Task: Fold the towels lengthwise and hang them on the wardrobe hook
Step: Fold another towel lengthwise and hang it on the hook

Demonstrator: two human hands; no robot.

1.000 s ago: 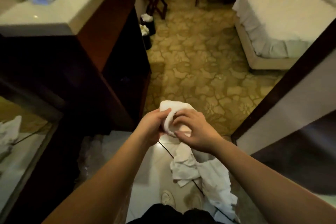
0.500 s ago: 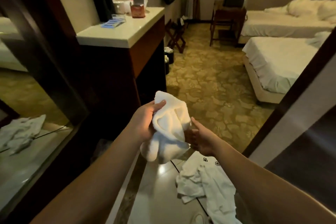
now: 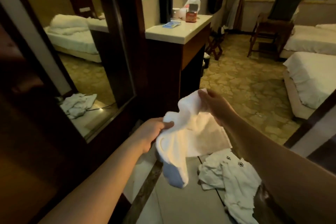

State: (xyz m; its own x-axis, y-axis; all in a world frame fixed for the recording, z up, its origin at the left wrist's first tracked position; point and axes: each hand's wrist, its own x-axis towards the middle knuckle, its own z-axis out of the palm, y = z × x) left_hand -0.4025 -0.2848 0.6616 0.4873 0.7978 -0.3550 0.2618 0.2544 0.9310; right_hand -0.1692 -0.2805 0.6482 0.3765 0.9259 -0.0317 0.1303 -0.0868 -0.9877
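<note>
The left hand (image 3: 151, 131) and right hand (image 3: 213, 104) each pinch an edge of a white towel (image 3: 183, 136). Crumpled linen (image 3: 234, 178) on the floor tiles bears two dark flower-like logos; no lettering is readable.

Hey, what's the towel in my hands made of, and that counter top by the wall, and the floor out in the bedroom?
Towel, held by left hand and right hand: soft white fabric, likely cotton terry; it droops in thick folds, matte. Counter top: pale, smooth, slightly glossy slab, perhaps stone or a solid composite; the thick edge shows. Bedroom floor: looks like patterned yellowish carpet, though blur leaves that open.
</note>
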